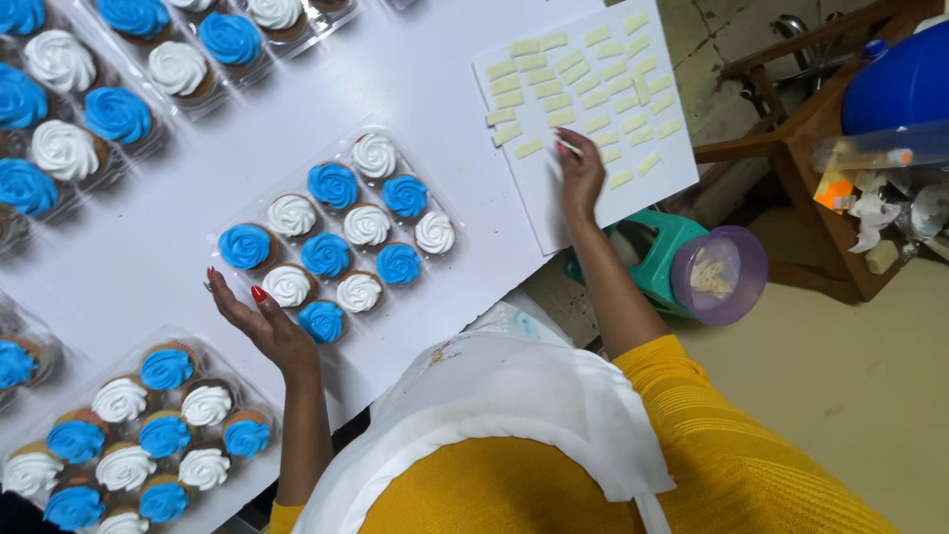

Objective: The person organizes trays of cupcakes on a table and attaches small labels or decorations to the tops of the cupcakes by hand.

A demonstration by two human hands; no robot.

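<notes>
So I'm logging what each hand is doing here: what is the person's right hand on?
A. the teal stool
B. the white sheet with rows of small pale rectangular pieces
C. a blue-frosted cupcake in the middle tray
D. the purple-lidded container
B: the right hand rests on the white sheet, its fingers pinching one of the small pale pieces near the rows, while the left hand hovers open beside the cupcake tray.

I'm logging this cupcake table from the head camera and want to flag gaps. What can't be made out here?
- Right hand: its fingertips lie over the white board of pale rectangular pieces; whether they pinch one is too small to tell.
- Outer cupcake trays: cut off by the top and left edges.
- Purple-lidded tub: contents blurred.
- Left hand: open, holding nothing beside the middle tray.
</notes>
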